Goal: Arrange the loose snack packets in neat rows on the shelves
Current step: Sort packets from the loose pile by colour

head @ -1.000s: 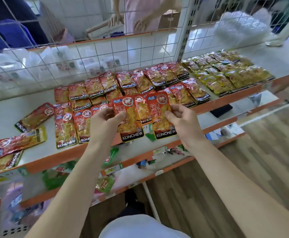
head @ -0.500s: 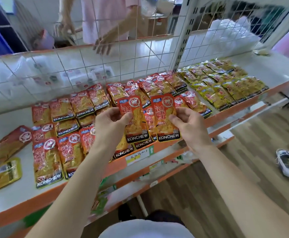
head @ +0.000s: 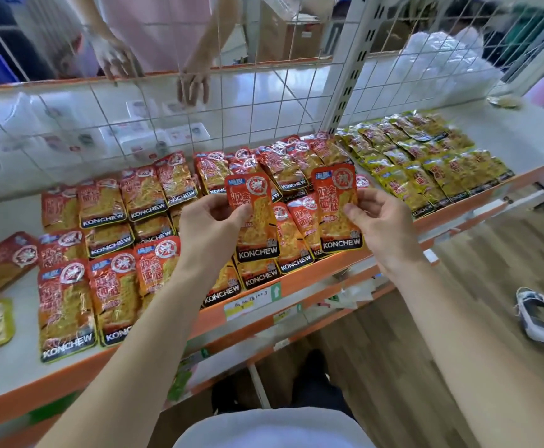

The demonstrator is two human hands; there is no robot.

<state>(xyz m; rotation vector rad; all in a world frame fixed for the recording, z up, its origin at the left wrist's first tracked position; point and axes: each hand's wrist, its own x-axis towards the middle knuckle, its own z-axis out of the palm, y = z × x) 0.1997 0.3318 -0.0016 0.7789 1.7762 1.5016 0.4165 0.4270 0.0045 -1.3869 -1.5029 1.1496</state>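
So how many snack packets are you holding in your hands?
2. One red packet is pinched in the left hand, a second red packet in the right hand, both above the front rows on the shelf. Another could hide behind either.

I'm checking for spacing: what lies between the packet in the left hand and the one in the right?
In the head view, two red packets lying on the shelf show in the gap between the left-hand packet and the right-hand packet.

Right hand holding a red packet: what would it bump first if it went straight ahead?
Probably the red plastic KONCHEW snack packets lying on the white shelf just beyond the right hand, though depth is unclear.
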